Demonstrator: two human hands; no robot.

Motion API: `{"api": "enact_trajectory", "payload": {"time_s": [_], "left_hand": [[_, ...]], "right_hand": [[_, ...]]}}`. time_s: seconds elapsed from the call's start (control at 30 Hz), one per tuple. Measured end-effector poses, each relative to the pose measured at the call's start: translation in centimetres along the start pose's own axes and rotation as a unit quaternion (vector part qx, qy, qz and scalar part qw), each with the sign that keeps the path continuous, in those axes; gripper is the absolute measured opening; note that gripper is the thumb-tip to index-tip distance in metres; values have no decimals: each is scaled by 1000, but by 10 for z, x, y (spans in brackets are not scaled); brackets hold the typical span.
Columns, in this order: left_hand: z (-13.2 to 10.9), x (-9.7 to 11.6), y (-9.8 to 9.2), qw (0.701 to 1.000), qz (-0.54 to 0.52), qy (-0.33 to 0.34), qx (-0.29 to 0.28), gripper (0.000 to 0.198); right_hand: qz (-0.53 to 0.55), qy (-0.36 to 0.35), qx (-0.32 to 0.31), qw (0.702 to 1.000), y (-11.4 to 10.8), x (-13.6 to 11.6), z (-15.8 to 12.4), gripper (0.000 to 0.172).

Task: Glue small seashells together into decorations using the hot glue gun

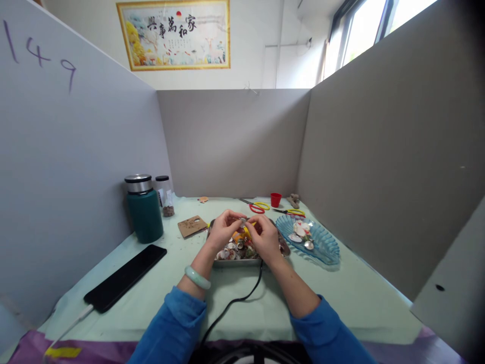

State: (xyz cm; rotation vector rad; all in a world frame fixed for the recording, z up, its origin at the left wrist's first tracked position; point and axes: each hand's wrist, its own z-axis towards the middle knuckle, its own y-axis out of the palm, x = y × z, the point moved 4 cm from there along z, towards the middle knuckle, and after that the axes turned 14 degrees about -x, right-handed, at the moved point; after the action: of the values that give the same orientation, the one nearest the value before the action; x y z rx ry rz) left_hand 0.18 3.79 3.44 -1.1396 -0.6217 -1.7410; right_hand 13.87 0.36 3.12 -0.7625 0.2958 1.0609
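Note:
My left hand (226, 228) and my right hand (262, 235) meet above a metal tray (242, 263). Their fingertips pinch a small whitish piece (243, 221) between them; it is too small to name. The tray holds many small mixed pieces, some white and shell-like (229, 252), others yellow or greenish. Both hands hide part of the tray's contents and its far rim. To the right of my right hand stands a blue ribbed glass dish (326, 247) with several white pieces with red marks (302, 228) in it.
At the left are a green flask (145, 215), a clear jar (165, 197) and a charging phone (127, 277). A brown card (192, 226) lies near the tray. Scissors (257, 207), pliers-like tool (290, 212) and a red cup (276, 199) sit behind. A black cable (235, 302) runs forward; partitions enclose the table.

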Motion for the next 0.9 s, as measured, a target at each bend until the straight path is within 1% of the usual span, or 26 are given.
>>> {"api": "enact_trajectory", "payload": {"time_s": [0.23,0.43,0.63,0.77,0.9], "left_hand": [[0,0,-1,1000,22,5,22,21],[0,1,0,1000,8,1,17,21],[1,-2,-3,998,45,12,31,20],[1,-5,-3,997,64,14,30,20],[1,-3,-1,996,80,15,23,20]], "right_hand": [[4,0,-8,1000,0,-3,0,10],[-1,3,-6,1000,1,-2,0,11],[6,6,-9,1000,1,0,0,7],[-3,5,-6,1000,2,0,0,8],[-3,9,2,1000,2,2,-1,8]]}}
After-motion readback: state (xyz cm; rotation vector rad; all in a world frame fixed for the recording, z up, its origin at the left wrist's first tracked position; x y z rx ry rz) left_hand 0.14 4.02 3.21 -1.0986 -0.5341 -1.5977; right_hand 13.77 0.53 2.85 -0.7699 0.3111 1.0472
